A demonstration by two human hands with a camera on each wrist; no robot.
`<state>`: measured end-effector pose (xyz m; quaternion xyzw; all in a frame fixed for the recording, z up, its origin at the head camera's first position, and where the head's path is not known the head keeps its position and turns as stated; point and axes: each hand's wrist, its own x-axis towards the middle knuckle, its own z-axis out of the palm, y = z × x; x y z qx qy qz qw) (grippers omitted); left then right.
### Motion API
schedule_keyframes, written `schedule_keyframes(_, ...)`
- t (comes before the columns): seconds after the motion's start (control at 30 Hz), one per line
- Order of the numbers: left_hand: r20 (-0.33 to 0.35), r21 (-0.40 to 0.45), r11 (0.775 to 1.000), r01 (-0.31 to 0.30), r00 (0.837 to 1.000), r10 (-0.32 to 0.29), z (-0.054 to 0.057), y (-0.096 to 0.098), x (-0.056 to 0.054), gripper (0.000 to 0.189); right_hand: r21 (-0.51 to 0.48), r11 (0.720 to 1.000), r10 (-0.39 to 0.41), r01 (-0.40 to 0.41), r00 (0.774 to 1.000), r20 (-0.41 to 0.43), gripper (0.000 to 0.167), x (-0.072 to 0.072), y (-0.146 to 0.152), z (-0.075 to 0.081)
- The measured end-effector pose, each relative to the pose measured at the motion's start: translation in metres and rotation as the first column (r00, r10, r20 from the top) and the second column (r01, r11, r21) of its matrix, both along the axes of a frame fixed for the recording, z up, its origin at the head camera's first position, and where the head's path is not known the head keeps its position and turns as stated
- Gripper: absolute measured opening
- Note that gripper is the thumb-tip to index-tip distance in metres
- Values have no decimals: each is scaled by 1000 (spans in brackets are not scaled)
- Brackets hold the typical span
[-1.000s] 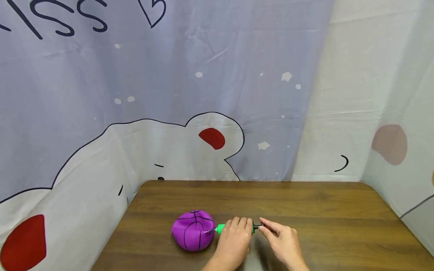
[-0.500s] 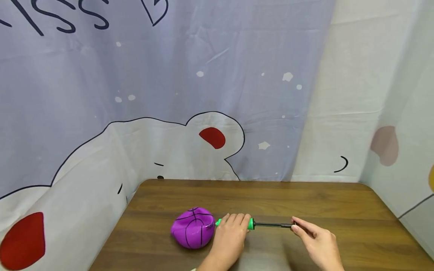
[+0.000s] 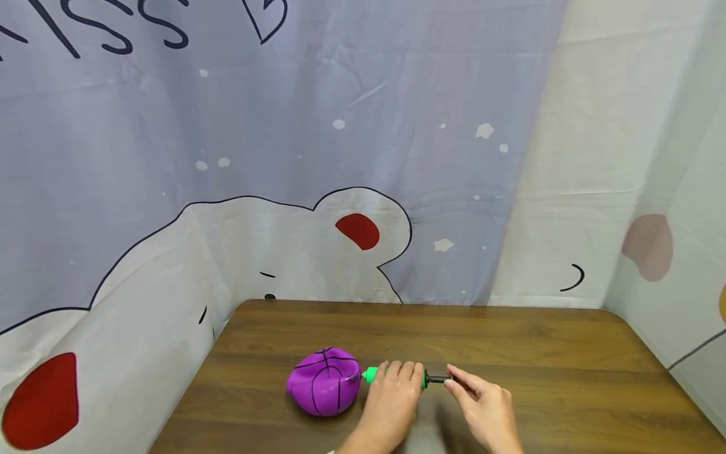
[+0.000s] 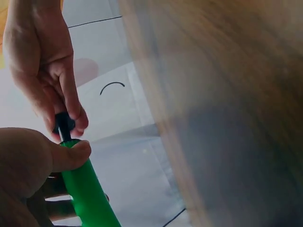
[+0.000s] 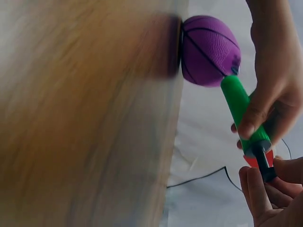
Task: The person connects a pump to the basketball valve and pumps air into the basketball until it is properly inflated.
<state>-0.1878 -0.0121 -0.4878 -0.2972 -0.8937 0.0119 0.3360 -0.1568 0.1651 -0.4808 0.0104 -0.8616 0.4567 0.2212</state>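
A purple ball (image 3: 324,386) with black basketball lines sits on the table, its upper side dented in the head view. The nozzle end of a green hand pump (image 5: 235,97) meets the ball's side. My left hand (image 3: 392,398) is wrapped round the pump's green barrel, with its thumb along the barrel in the left wrist view. To the right, my right hand (image 3: 484,403) pinches the black handle (image 4: 64,124) at the end of the pump's rod between thumb and fingers. Only a short length of black rod shows between barrel and handle.
The brown wooden table (image 3: 544,353) has rounded far corners. Behind it and along both sides hangs a printed cloth (image 3: 272,246) with a white bear outline, red patches and lettering.
The right hand pulled the handle far out to the right half a second ago, then moved it back left, so the rod is mostly inside the barrel. The left hand keeps its grip.
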Motion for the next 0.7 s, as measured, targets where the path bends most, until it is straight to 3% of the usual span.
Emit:
schedule_keyframes(0.17,1,17,1000,23,1000,-23,-2,-2,-1,42,-37,999,33,-33,999,18,26,-3,-9,-1)
schedule_keyframes(0.37,-46,64,998,-7,999,10,-4,-8,-6,38,5,998,-62,62,998,-14,25,2,10,6)
schedule_keyframes(0.5,-50,73,997,-10,999,14,-4,-12,-7,43,37,992,-124,123,992,19,24,7,29,14)
schedule_keyframes(0.7,-83,122,991,48,996,-38,-5,-14,-8,48,67,983,-174,169,982,75,27,13,43,21)
